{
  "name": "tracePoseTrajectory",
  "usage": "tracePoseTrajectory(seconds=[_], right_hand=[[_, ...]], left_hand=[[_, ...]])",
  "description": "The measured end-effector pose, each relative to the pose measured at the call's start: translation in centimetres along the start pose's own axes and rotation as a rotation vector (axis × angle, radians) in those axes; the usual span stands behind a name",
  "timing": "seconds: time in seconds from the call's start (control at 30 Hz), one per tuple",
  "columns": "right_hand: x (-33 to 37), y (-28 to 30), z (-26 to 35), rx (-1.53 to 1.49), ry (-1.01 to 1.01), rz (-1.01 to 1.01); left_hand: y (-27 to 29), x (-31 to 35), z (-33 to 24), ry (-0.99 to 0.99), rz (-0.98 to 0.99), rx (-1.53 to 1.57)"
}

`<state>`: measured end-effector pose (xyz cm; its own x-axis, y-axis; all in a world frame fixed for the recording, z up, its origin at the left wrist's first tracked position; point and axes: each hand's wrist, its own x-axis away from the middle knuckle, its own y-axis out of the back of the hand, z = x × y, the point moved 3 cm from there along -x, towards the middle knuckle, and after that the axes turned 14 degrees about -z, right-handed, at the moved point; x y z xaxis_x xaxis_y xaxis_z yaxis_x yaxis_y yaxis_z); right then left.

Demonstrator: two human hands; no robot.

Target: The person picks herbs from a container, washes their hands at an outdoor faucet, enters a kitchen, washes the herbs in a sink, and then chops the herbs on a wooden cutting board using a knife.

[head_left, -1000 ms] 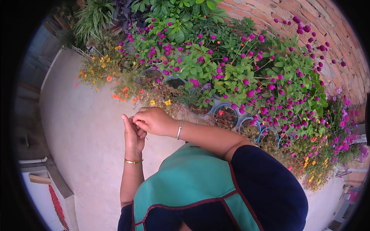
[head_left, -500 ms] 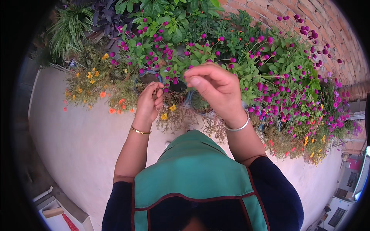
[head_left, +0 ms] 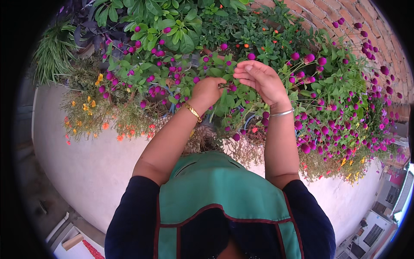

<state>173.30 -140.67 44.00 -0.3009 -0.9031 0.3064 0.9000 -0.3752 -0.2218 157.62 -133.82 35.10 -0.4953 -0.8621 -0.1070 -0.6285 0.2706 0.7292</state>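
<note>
Nearest the camera sits the person's green apron (head_left: pixel 224 190) over dark blue sleeves, with both forearms rising toward the planting. The left forearm carries a gold bangle (head_left: pixel 193 112); the right carries a silver bangle (head_left: pixel 282 113).

Beyond the wrists, the left hand (head_left: pixel 207 90) is curled, its fingers (head_left: pixel 217 82) drawn together on a small magenta flower head (head_left: pixel 233 87) lying just right of them, between the two hands. What exactly is pinched is too small to tell. The right hand (head_left: pixel 261 80) hangs just right of that flower head, its fingers (head_left: pixel 241 75) loosely bent and slightly apart, pointing left toward the left hand; they appear to hold nothing. The stem axis of the flower cannot be made out. The left hand is the nearer of the two to the flower.

Around and beyond the hands spreads a bed of magenta globe flowers (head_left: pixel 327 129), with orange and yellow blooms (head_left: pixel 92 112) at left over a pale rounded ledge (head_left: pixel 86 164). Farthest stand broad-leaved green plants (head_left: pixel 172 30) and a brick wall (head_left: pixel 345 13).
</note>
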Motion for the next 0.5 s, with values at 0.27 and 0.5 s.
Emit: tracePoseTrajectory(seconds=[0.27, 0.5], right_hand=[[-0.7, 0.8, 5.3, -0.505, 0.295, 0.562], [-6.1, -1.1, -3.0, -0.045, -0.095, 0.061]], left_hand=[[-0.6, -1.7, 3.3, -0.058, -0.103, -0.116], [1.7, -2.2, 4.2, -0.032, -0.275, 0.101]])
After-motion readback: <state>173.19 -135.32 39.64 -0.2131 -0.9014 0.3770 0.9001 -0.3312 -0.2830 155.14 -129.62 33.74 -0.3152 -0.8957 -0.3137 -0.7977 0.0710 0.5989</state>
